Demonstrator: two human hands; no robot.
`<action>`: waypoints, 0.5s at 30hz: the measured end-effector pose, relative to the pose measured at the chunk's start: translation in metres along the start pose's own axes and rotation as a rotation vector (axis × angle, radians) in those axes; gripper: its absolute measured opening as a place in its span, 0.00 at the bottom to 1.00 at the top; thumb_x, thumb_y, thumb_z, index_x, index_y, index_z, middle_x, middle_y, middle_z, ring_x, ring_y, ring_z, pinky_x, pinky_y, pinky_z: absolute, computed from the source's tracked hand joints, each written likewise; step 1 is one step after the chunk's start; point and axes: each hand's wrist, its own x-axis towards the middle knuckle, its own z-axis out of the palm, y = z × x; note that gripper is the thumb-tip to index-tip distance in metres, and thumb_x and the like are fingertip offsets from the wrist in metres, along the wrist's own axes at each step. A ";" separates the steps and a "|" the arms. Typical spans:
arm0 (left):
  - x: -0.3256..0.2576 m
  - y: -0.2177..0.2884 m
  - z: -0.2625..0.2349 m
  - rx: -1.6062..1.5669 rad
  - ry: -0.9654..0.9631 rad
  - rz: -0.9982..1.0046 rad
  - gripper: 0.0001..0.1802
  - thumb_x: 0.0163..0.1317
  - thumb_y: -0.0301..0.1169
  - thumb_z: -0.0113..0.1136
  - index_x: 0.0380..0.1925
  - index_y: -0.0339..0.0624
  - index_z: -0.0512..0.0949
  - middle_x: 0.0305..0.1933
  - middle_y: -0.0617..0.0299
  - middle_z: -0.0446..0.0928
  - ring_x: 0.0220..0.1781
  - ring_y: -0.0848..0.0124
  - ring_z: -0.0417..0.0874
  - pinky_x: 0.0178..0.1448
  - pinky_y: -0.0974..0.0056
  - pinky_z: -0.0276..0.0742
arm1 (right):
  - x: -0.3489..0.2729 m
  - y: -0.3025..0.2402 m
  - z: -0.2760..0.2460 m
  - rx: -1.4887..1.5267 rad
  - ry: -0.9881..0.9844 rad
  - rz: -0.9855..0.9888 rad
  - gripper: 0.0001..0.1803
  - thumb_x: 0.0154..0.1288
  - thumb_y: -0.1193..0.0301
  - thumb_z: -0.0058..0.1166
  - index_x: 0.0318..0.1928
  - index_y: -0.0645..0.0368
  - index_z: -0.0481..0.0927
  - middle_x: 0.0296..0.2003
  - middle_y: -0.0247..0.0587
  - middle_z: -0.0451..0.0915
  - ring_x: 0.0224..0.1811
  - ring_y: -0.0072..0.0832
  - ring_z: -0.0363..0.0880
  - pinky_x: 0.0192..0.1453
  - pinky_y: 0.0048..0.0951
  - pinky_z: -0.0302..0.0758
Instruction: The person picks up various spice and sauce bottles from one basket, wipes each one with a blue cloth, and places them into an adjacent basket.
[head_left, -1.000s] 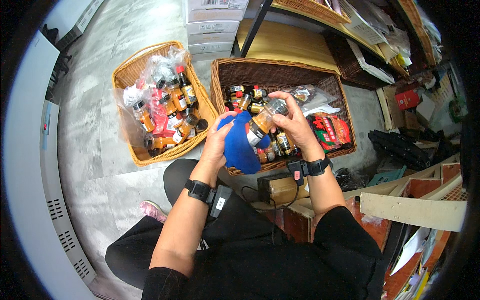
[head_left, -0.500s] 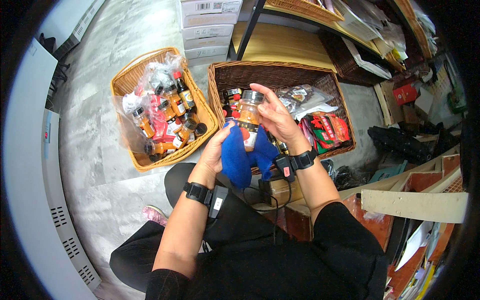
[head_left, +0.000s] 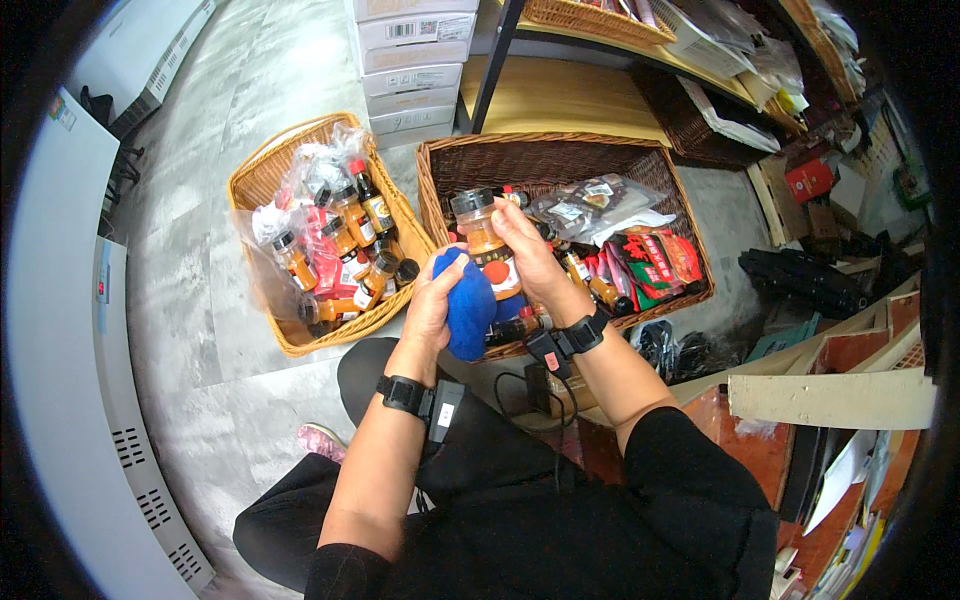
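Note:
Between my two hands is a clear spice jar (head_left: pixel 484 236) with a black lid and orange contents, tilted a little to the left. My right hand (head_left: pixel 529 254) is closed round the jar's right side. A blue cloth (head_left: pixel 467 309) is bunched in my left hand (head_left: pixel 433 300), whose fingers are closed on it against the jar's lower left side. Both hands are above the front of a dark brown wicker basket (head_left: pixel 560 146), which holds bottles, a clear plastic bag of dark packets (head_left: pixel 595 203) and red and green packets (head_left: pixel 655 262).
A lighter wicker basket (head_left: pixel 243 185) to the left holds several orange spice jars, a dark sauce bottle (head_left: pixel 371 197) and crumpled plastic. White boxes (head_left: pixel 415 57) are stacked behind it, beside a wooden shelf (head_left: pixel 570 95). Wooden boards (head_left: pixel 830 405) and clutter lie at the right.
My right fingers have moved from the lid down round the jar's side. The cloth, spread on both sides of the jar before, is now bunched at its left. The jar leans more to the left.

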 end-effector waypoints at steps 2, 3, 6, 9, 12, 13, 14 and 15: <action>0.001 -0.001 -0.001 -0.002 0.012 0.015 0.15 0.59 0.33 0.57 0.45 0.42 0.72 0.36 0.64 0.74 0.34 0.75 0.77 0.37 0.68 0.78 | -0.002 -0.004 0.000 0.025 -0.054 0.020 0.28 0.70 0.59 0.40 0.60 0.68 0.58 0.55 0.43 0.64 0.60 0.26 0.59 0.64 0.26 0.54; 0.001 0.000 -0.001 -0.006 0.026 0.028 0.15 0.59 0.34 0.57 0.45 0.42 0.72 0.36 0.64 0.74 0.33 0.74 0.77 0.36 0.68 0.78 | -0.003 -0.006 0.003 0.026 -0.053 0.018 0.28 0.70 0.59 0.40 0.60 0.68 0.58 0.55 0.43 0.64 0.60 0.26 0.59 0.64 0.26 0.54; -0.001 0.002 -0.004 -0.039 0.033 0.011 0.17 0.59 0.34 0.57 0.46 0.42 0.71 0.36 0.62 0.74 0.32 0.73 0.78 0.35 0.67 0.79 | -0.012 -0.021 0.019 -0.047 0.013 0.014 0.26 0.68 0.60 0.44 0.58 0.66 0.60 0.50 0.41 0.69 0.53 0.22 0.65 0.58 0.25 0.61; 0.001 0.001 -0.005 -0.066 0.059 0.029 0.18 0.58 0.35 0.57 0.47 0.42 0.70 0.36 0.60 0.74 0.32 0.71 0.79 0.35 0.66 0.79 | -0.013 -0.018 0.021 -0.012 -0.014 0.034 0.25 0.67 0.61 0.46 0.57 0.65 0.60 0.49 0.42 0.69 0.51 0.22 0.67 0.56 0.24 0.63; 0.000 0.002 -0.004 -0.072 0.029 0.023 0.19 0.58 0.35 0.57 0.48 0.42 0.69 0.36 0.59 0.75 0.32 0.69 0.79 0.35 0.65 0.79 | -0.015 -0.015 0.020 -0.049 0.004 0.031 0.26 0.67 0.62 0.47 0.57 0.65 0.60 0.47 0.41 0.71 0.50 0.23 0.68 0.57 0.25 0.63; 0.000 0.002 -0.004 -0.071 0.027 0.021 0.19 0.58 0.35 0.57 0.48 0.42 0.69 0.36 0.59 0.75 0.32 0.69 0.79 0.35 0.65 0.79 | -0.015 -0.014 0.020 -0.064 0.004 0.034 0.26 0.66 0.63 0.48 0.57 0.66 0.60 0.47 0.41 0.72 0.50 0.23 0.68 0.57 0.25 0.63; 0.000 0.002 -0.005 -0.079 0.027 0.009 0.18 0.58 0.35 0.57 0.47 0.42 0.69 0.36 0.59 0.75 0.33 0.69 0.79 0.36 0.65 0.80 | -0.016 -0.013 0.020 -0.063 0.007 0.033 0.26 0.66 0.63 0.48 0.57 0.66 0.60 0.47 0.41 0.72 0.50 0.23 0.68 0.57 0.25 0.63; 0.000 0.003 -0.006 -0.087 0.029 -0.001 0.18 0.58 0.34 0.57 0.47 0.41 0.69 0.36 0.59 0.75 0.33 0.68 0.79 0.36 0.64 0.80 | -0.015 -0.011 0.022 -0.039 -0.001 0.038 0.25 0.67 0.62 0.47 0.57 0.64 0.60 0.45 0.38 0.71 0.49 0.20 0.67 0.55 0.23 0.63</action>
